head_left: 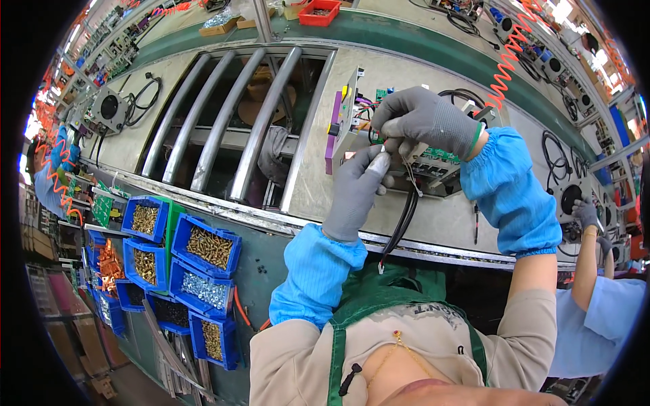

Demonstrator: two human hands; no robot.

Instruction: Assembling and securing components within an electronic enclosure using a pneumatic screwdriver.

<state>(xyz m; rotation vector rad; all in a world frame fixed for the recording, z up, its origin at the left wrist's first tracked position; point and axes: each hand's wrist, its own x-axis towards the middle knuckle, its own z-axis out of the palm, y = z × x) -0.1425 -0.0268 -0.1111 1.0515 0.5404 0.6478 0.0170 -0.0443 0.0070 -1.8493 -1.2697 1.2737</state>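
Note:
My left hand (pixel 357 193), in a grey glove, pinches a small white piece between thumb and fingers. Right against it, my right hand (pixel 430 122), gloved the same way, is closed on thin wires (pixel 412 177) that hang below its fingers. Both hands are over an open metal unit with green circuit boards (pixel 440 155), colored leads and a purple side panel (pixel 332 132). What lies between the fingertips is mostly hidden. Black cables (pixel 404 223) run from the unit over the bench's near edge, ending in a small white connector (pixel 380 268).
Metal rollers (pixel 261 125) span a gap to the left. Blue bins (pixel 203 247) of screws and small hardware stand at the lower left. A thin dark tool (pixel 476 224) lies right of the unit. An orange coiled hose (pixel 504 68) hangs behind. A co-worker's gloved hand (pixel 585 212) is at right.

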